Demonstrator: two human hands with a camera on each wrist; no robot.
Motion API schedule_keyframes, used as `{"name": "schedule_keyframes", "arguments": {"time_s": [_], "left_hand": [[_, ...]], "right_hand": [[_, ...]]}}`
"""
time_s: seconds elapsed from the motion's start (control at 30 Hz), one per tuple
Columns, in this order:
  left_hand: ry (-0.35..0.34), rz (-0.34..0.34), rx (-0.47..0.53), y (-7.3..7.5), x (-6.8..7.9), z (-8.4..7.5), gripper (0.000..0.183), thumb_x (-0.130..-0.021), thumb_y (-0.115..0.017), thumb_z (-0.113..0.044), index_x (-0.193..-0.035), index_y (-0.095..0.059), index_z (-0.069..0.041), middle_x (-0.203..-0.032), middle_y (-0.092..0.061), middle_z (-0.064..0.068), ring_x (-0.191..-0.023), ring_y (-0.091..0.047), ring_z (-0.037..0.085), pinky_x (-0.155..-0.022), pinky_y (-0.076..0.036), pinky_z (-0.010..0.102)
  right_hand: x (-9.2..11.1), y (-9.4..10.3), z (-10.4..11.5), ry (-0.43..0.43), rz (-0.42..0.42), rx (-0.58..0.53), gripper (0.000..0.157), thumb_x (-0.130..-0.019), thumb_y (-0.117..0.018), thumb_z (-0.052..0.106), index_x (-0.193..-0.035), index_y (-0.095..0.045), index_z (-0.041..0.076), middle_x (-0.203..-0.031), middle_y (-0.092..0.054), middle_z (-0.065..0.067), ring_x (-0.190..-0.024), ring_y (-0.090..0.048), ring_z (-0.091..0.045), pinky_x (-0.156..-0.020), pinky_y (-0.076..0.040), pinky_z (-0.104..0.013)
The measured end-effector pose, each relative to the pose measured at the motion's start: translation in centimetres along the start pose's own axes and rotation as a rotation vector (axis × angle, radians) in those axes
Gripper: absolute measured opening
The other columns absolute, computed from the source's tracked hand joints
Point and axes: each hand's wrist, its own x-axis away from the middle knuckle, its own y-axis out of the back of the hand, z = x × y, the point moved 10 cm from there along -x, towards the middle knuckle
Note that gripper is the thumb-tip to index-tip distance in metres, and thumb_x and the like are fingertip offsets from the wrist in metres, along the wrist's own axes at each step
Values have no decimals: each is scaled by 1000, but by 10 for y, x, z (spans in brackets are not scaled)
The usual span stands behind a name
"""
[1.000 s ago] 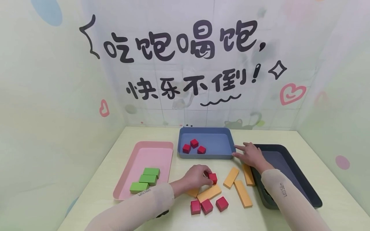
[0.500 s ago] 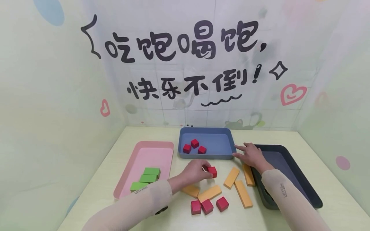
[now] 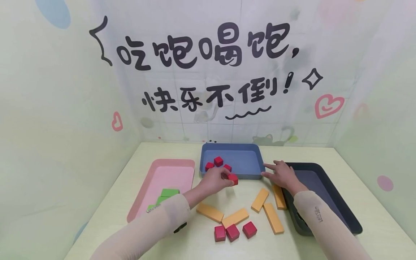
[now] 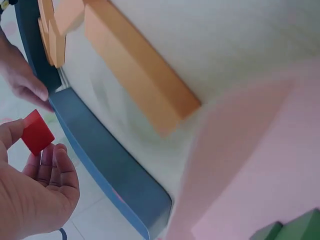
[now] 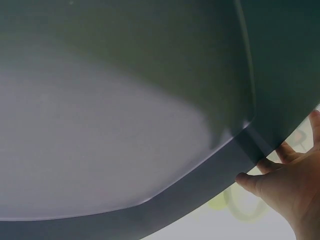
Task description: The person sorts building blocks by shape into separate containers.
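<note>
My left hand (image 3: pixel 212 180) pinches a red cube (image 3: pixel 233 179) between thumb and fingers, held up near the front wall of the blue tray (image 3: pixel 248 164). The left wrist view shows that cube (image 4: pixel 37 133) at the fingertips. Inside the tray lie three more red cubes (image 3: pixel 218 161), partly covered by the left hand. My right hand (image 3: pixel 282 174) has its fingers spread, with fingertips right at the tray's right rim. Three other red cubes (image 3: pixel 232 232) sit on the table nearer to me.
Several orange blocks (image 3: pixel 235 217) lie about the middle of the table. At left, a pink tray (image 3: pixel 162 171) holds green blocks (image 3: pixel 170 193), partly behind the left sleeve. A black tray (image 3: pixel 338 202) stands at right under the right forearm. A printed wall (image 3: pixel 234 126) closes the back.
The left hand has lifted the red cube from among the orange blocks and carried it away from me, to the blue tray's front edge. The right hand has stayed in place.
</note>
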Motion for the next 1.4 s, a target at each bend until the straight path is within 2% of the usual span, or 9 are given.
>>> {"name": "schedule_keyframes", "arguments": {"time_s": [0.23,0.5,0.73,0.97,1.17,1.4], "left_hand": [[11,-66,-19,27,-16,8,32,-77,-70,-26,-104,-63,-10,-83,-59,-4,-77,-54,12,-62,-46,26],[84,-162,-53,65,-32,25,32,-78,-69,-27,-105,-63,-11,-85,-60,-1,-73,-55,14,-60,-47,25],[160,-241,-57,91,-47,41,30,-79,-69,-27,-103,-62,-11,-88,-60,1,-76,-55,17,-63,-48,28],[203,-287,-58,100,-65,57,30,-79,-69,-28,-103,-62,-11,-91,-59,2,-81,-54,20,-69,-48,30],[255,-294,-102,103,-70,67,32,-79,-68,-27,-105,-62,-9,-95,-60,4,-84,-55,21,-72,-46,33],[291,-287,-125,101,-76,77,25,-79,-68,-25,-98,-62,-9,-91,-61,4,-80,-54,21,-69,-44,34]], "right_hand": [[0,1,1,0,2,-3,56,-87,-52,48,-131,-50,15,-133,-36,-31,-122,-25,-52,-88,-19,-70],[0,3,1,-1,1,-13,55,-87,-52,47,-132,-49,15,-134,-35,-30,-122,-25,-51,-89,-19,-70],[-1,3,0,-1,-4,-13,55,-87,-52,48,-132,-49,15,-134,-35,-30,-123,-24,-51,-88,-18,-70],[1,4,-3,-11,1,-8,55,-87,-52,48,-131,-50,15,-133,-35,-30,-122,-25,-51,-89,-19,-69],[1,2,-4,-11,-3,-19,56,-87,-52,49,-131,-50,16,-134,-35,-30,-123,-24,-51,-89,-17,-69],[-1,0,-4,-15,-5,-20,56,-86,-52,50,-132,-50,17,-134,-35,-29,-124,-22,-51,-90,-16,-69]]}}
